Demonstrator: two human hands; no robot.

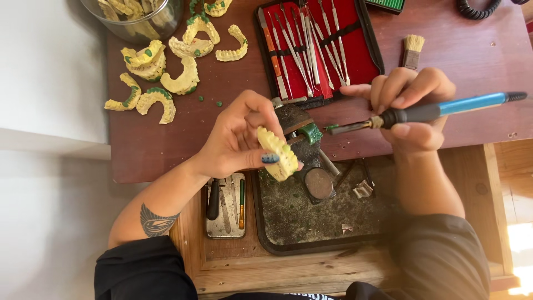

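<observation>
The fingers (270, 158) of the left hand (236, 139) are clamped on a yellow dental cast (277, 151), which is held above a dark tray (288, 222). A blue-handled heated tool (427, 113) is gripped in the closed fingers (402, 89) of the right hand (413, 114), its tip pointed toward the cast. Beyond both hands, more casts (161, 72) and a red instrument case (319, 47) are laid on the bench (477, 61).

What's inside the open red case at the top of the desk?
The red case holds a row of slim metal instruments under a black strap. The right hand covers its lower right corner.
</observation>
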